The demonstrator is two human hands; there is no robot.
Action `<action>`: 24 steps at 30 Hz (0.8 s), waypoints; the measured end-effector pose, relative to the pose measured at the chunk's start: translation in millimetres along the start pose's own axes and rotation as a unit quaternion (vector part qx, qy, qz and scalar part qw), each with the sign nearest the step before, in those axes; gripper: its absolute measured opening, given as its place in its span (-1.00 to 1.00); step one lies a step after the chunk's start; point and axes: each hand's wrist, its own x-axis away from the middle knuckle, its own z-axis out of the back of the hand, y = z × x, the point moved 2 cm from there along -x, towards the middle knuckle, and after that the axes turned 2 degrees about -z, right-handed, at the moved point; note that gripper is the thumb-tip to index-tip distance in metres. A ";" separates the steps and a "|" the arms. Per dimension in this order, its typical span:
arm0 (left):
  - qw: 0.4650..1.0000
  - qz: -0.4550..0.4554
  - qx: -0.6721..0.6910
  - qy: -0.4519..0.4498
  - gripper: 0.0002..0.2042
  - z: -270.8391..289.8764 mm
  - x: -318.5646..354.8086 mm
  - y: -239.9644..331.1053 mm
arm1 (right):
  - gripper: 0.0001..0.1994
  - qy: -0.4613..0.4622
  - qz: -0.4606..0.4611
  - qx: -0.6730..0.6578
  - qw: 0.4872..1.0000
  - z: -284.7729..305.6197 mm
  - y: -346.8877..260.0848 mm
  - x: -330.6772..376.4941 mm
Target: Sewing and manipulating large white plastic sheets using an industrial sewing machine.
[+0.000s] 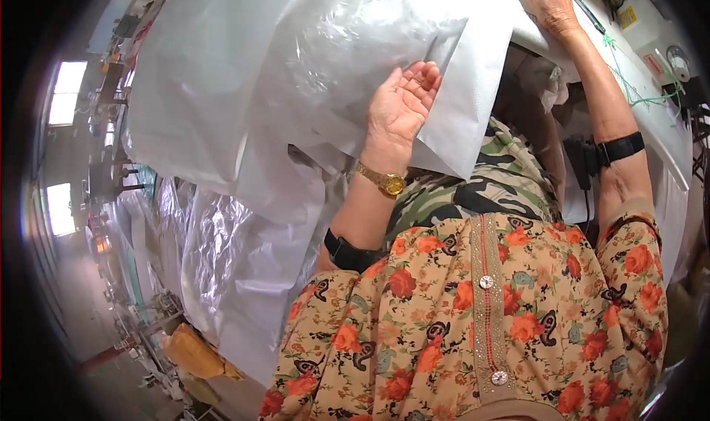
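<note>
A large white plastic sheet [462,99] spreads over the work surface and hangs down over my lap. Crumpled clear plastic film [333,51] lies on it or forms part of it; I cannot tell which. My left hand [403,104] is turned palm up beside the sheet's folded edge, its fingers loosely curled and apart, nothing visible in them. At the top right, my right hand [549,5] rests palm down on the sheet near its right side. Its fingers reach forward, and the upper frame edge cuts off their tips.
On the right stands a white work table [669,143] with tangled green thread [640,99] and a small white spool [677,62]. More crinkled clear film [214,243] hangs at the left. A brown-yellow package [196,354] lies at lower left.
</note>
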 end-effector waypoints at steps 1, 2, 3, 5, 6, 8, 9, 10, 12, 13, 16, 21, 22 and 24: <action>0.999 -0.016 0.010 0.032 -0.56 0.5 0.6 0.0 | -0.76 -0.028 -0.023 -0.004 0.999 7.2 -7.9 0.0; 0.999 -0.012 0.010 0.033 -0.56 2.5 -0.3 0.2 | -0.76 -0.030 -0.026 -0.002 0.999 10.3 -8.5 0.4; 0.999 -0.010 0.020 0.032 -0.56 4.2 -2.7 0.6 | -0.75 -0.036 -0.002 0.022 0.999 12.5 -8.8 0.8; 0.999 -0.005 0.031 0.031 -0.55 7.6 -7.0 -0.2 | -0.75 -0.043 0.020 0.047 0.998 13.0 -7.5 2.2; 0.999 -0.006 0.027 0.028 -0.54 8.7 -8.1 0.0 | -0.74 -0.043 0.015 0.045 0.998 11.5 -6.6 2.0; 0.999 -0.007 0.024 0.026 -0.53 10.7 -9.4 1.2 | -0.74 -0.041 0.006 0.043 0.998 7.9 -4.4 -0.3; 1.000 -0.001 0.027 0.014 -0.57 12.7 -10.0 0.6 | -0.74 -0.041 0.001 0.042 0.998 5.9 -2.7 -1.0; 1.000 0.005 0.031 0.002 -0.61 14.5 -10.6 0.2 | -0.74 -0.041 -0.003 0.042 0.998 4.0 -1.0 -2.0; 0.999 0.014 0.041 -0.005 -0.61 16.8 -12.1 0.5 | -0.74 -0.039 -0.012 0.040 0.998 1.1 1.5 -4.4; 0.998 0.022 0.052 -0.012 -0.61 17.0 -12.4 0.4 | -0.73 -0.037 -0.017 0.040 0.998 0.3 2.2 -5.7; 0.999 0.014 0.047 0.009 -0.62 17.8 -11.9 -3.3 | -0.73 -0.035 -0.030 0.036 0.998 -3.8 1.9 -6.4; 0.999 0.009 0.038 0.007 -0.63 21.3 -12.2 -3.2 | -0.71 0.010 0.021 0.013 1.000 -13.2 12.5 -5.2; 0.999 0.016 0.041 -0.008 -0.63 20.6 -12.3 -2.9 | -0.70 0.031 0.043 0.023 0.998 -18.6 18.7 -7.3; 0.999 0.011 0.034 0.004 -0.63 19.5 -12.5 -4.5 | -0.70 0.026 0.038 0.043 0.998 -26.7 30.0 -9.3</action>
